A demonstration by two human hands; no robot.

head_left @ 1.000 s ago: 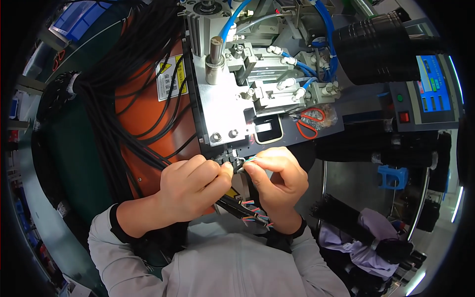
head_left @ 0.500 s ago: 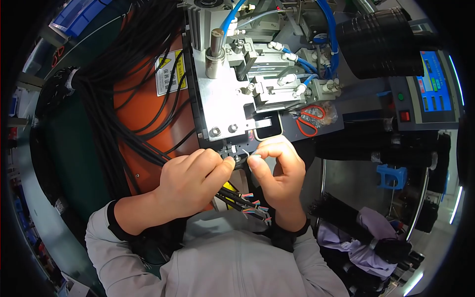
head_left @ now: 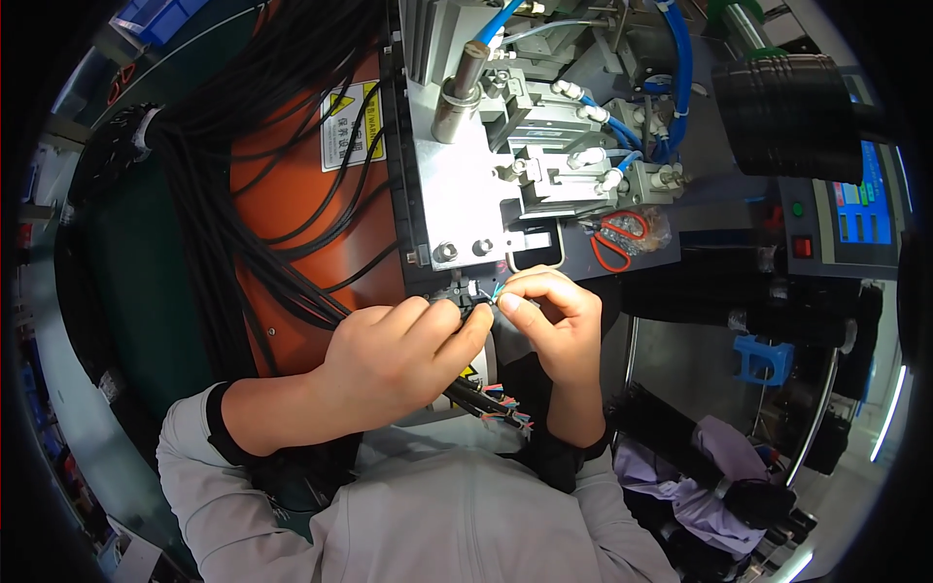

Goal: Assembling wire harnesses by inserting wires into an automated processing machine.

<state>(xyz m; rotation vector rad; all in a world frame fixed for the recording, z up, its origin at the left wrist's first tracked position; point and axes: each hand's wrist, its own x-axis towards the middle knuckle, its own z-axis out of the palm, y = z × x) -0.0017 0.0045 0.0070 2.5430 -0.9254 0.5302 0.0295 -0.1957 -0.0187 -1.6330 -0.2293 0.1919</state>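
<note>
Just in front of the metal fixture (head_left: 428, 185), my two hands meet at their fingertips. My right hand (head_left: 559, 321) pinches thin coloured wires (head_left: 497, 291) between thumb and forefinger. Its other fingers curl in. My left hand (head_left: 398, 350) is closed, back upward, its forefinger tip close by the same wires; what lies under its fingers is hidden. A small white piece (head_left: 474, 289) sits at the dark front part of the fixture, right beside the wires. Below my hands, a bundle of black cables (head_left: 471, 396) ends in stripped red, blue and white wires (head_left: 505, 403).
Black cables (head_left: 204, 233) run over the orange surface (head_left: 282, 194) at left. Pneumatic cylinders (head_left: 554, 180) with blue hoses stand behind. Red-handled scissors (head_left: 612, 255) lie right of the fixture. Further right are a control screen (head_left: 860, 209) and a blue stool (head_left: 763, 360).
My left hand has moved right, toward the right fingertips. Coloured wires now fan out at the right hand's pinch. The whole view has shifted slightly, with the fixture further right.
</note>
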